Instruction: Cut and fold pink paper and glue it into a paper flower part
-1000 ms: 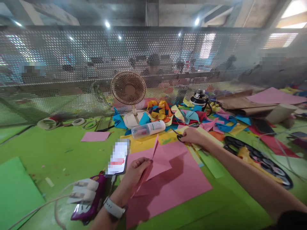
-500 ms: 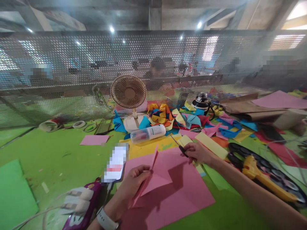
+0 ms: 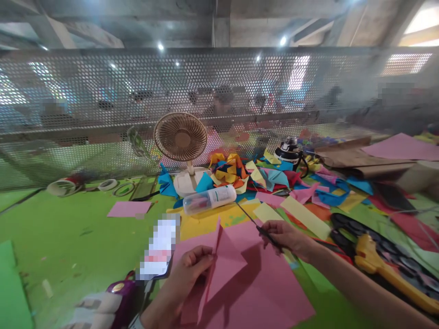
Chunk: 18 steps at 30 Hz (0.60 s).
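Observation:
A folded piece of pink paper (image 3: 224,260) is pinched between the thumb and fingers of my left hand (image 3: 192,269), standing up with its crease toward me. Under it lies a larger pink sheet (image 3: 274,292), shadowed by the folded piece. My right hand (image 3: 284,237) is closed around the dark handle of scissors (image 3: 248,214). Their thin blades point up and left, toward a clear plastic bottle (image 3: 209,199), and are apart from the folded paper. Yellow paper (image 3: 202,224) lies beyond the pink sheet.
A small fan (image 3: 181,137) stands before a perforated metal screen (image 3: 103,119). Colourful folded paper (image 3: 229,169) is heaped beside it. A phone (image 3: 159,246) and a purple power strip (image 3: 120,292) lie left. A yellow glue gun (image 3: 377,260) rests on a black tray (image 3: 408,260) at right.
The scissors have turned and come slightly nearer me in my right hand, showing more of their length. My left hand still holds the folded pink paper. The view has shifted slightly.

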Each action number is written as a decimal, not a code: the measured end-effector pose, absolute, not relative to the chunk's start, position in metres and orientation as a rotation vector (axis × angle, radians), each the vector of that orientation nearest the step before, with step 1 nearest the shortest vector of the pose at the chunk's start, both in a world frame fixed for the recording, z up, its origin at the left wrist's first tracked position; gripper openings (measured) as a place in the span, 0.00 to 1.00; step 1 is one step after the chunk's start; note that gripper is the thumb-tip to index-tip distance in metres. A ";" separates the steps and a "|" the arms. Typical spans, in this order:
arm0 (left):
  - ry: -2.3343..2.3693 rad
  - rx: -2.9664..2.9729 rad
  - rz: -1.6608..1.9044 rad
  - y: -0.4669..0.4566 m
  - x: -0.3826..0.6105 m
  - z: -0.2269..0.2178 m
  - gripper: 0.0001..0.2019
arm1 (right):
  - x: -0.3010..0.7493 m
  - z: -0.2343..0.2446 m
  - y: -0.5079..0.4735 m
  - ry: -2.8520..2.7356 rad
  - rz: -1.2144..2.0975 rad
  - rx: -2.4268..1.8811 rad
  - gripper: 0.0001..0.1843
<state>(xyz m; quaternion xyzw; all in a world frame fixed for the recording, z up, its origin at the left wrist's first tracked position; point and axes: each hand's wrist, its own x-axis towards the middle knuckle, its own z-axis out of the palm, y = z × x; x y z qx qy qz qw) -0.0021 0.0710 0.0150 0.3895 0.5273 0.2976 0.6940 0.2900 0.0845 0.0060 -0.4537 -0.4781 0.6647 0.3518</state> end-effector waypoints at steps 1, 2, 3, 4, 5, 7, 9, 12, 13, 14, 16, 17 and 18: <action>1.179 0.875 0.680 0.072 -0.003 0.013 0.20 | 0.289 0.005 0.085 -1.252 1.705 -1.214 0.23; 1.177 0.882 0.707 0.073 -0.004 0.011 0.20 | 0.288 0.006 0.086 -1.264 1.690 -1.248 0.23; 1.171 0.885 0.737 0.074 -0.004 0.011 0.21 | 0.287 0.007 0.086 -1.272 1.675 -1.270 0.23; 1.165 0.889 0.763 0.075 -0.005 0.011 0.21 | 0.286 0.008 0.085 -1.280 1.664 -1.279 0.23; 1.163 0.893 0.784 0.075 -0.005 0.012 0.21 | 0.286 0.011 0.084 -1.291 1.660 -1.278 0.23; 1.183 0.914 0.794 0.075 -0.006 0.015 0.21 | 0.285 0.017 0.079 -1.326 1.676 -1.264 0.23; 1.217 0.937 0.795 0.074 -0.005 0.017 0.20 | 0.286 0.023 0.073 -1.382 1.717 -1.254 0.23; 1.236 0.927 0.818 0.073 -0.006 0.019 0.18 | 0.285 0.027 0.065 -1.473 1.801 -1.274 0.20; 1.238 0.917 0.832 0.073 -0.006 0.019 0.18 | 0.284 0.027 0.063 -1.496 1.837 -1.298 0.19; 1.242 0.905 0.838 0.073 -0.006 0.019 0.17 | 0.283 0.026 0.061 -1.514 1.872 -1.324 0.18; 1.248 0.886 0.838 0.074 -0.008 0.016 0.17 | 0.280 0.024 0.058 -1.550 1.939 -1.356 0.17; 1.244 0.881 0.829 0.075 -0.009 0.015 0.16 | 0.279 0.022 0.057 -1.569 1.961 -1.363 0.16; 1.235 0.878 0.816 0.075 -0.010 0.014 0.16 | 0.278 0.021 0.056 -1.592 1.975 -1.368 0.16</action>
